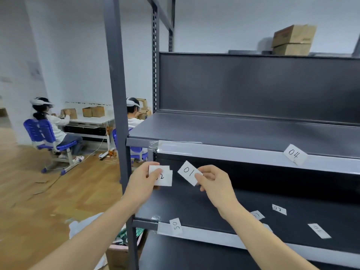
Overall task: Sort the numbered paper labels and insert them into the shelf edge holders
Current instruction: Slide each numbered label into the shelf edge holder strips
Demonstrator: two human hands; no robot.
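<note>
My left hand [144, 180] pinches a small stack of white paper labels [162, 177]; the top one shows a "2", its first digit hidden by my thumb. My right hand [212, 180] pinches a single label marked "01" [188, 172], tilted, just below the upper shelf's clear edge holder [224, 152]. A label "04" [294, 154] sits in that holder at the right. A label "05" [176, 226] stands at the left end of the lower edge holder [210, 236]. Three more labels [279, 209] [257, 214] [319, 230] lie on the lower shelf.
The dark grey shelf unit has an upright post [116, 94] at its left. Cardboard boxes [293, 38] sit on the top shelf. Two seated people [52, 125] work at a white desk [91, 119] behind. A box with clutter [120, 248] lies on the wooden floor.
</note>
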